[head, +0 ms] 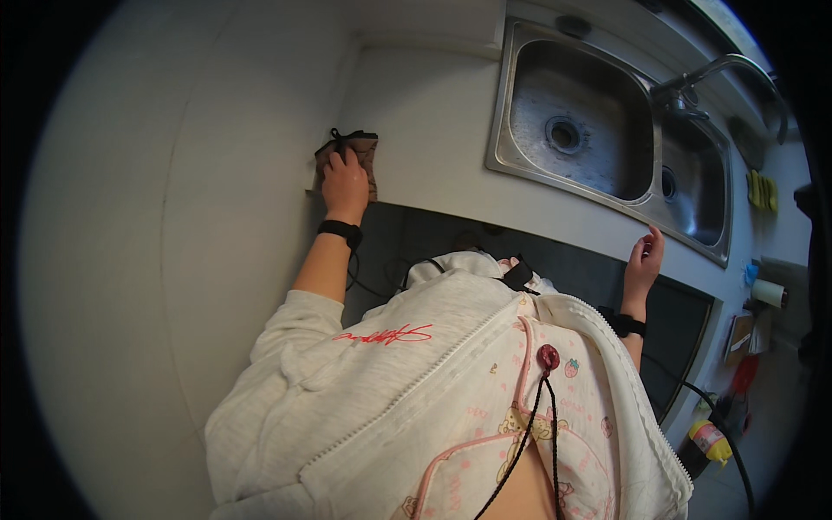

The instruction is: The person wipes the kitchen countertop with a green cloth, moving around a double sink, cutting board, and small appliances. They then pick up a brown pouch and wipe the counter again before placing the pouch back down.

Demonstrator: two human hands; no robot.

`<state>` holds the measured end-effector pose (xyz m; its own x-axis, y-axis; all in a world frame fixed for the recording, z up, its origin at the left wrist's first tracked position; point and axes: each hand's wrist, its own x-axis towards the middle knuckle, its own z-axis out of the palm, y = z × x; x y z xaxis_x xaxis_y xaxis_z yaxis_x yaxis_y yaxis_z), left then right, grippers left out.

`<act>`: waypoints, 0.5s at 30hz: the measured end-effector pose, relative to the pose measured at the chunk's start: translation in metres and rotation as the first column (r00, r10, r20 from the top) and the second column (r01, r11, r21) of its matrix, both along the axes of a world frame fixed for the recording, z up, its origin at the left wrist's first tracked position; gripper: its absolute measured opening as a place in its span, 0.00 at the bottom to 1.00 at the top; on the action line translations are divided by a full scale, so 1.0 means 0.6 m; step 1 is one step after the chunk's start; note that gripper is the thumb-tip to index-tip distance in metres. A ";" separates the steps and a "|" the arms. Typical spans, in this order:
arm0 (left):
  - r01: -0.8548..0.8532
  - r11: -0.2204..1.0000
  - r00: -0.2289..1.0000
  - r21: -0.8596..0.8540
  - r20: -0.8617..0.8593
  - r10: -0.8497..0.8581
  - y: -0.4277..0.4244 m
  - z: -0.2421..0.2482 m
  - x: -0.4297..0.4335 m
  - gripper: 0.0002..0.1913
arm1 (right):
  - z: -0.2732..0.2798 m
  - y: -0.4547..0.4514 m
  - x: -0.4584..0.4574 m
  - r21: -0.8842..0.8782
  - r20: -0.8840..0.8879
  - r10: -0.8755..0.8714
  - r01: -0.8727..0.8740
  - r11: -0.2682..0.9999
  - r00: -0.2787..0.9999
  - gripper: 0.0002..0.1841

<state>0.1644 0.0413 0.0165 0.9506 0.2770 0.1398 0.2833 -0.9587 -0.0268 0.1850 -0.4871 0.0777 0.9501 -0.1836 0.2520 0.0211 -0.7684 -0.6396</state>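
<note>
My left hand [346,182] lies on a brown cloth [372,156] with black edging and a black loop, at the left end of the white countertop [422,130] beside the wall. Its fingers press on the cloth; whether they grip it I cannot tell. My right hand [645,255] is by the counter's front edge, just below the rim of the stainless steel double sink [578,179]. Its fingers are slightly curled and hold nothing visible. Both wrists wear black bands.
A curved metal faucet [728,62] rises behind the sink. Yellow-green gloves [762,192], a white roll [768,293] and a yellow bottle [710,442] are at the right. A black cable [721,416] runs at lower right. The wall [130,227] bounds the left side.
</note>
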 end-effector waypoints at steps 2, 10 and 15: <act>0.017 0.999 0.999 0.036 0.040 -0.018 -0.018 0.001 -0.002 0.23 | 0.008 -0.010 0.001 -0.019 0.013 0.001 -0.001 1.000 1.000 0.16; 0.124 0.989 0.992 0.084 0.007 -0.125 -0.114 0.001 0.011 0.21 | 0.024 -0.086 -0.017 -0.047 0.010 -0.021 0.021 0.999 1.000 0.15; 0.123 0.988 0.992 0.098 -0.022 -0.121 -0.197 0.013 0.013 0.20 | 0.032 -0.159 -0.047 -0.052 -0.003 -0.066 0.066 0.997 0.998 0.16</act>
<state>0.1721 -0.0771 0.0241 0.9787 0.1444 0.1457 0.1633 -0.9784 -0.1270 0.1571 -0.5825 0.0969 0.9377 -0.2326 0.2581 -0.0335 -0.7999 -0.5992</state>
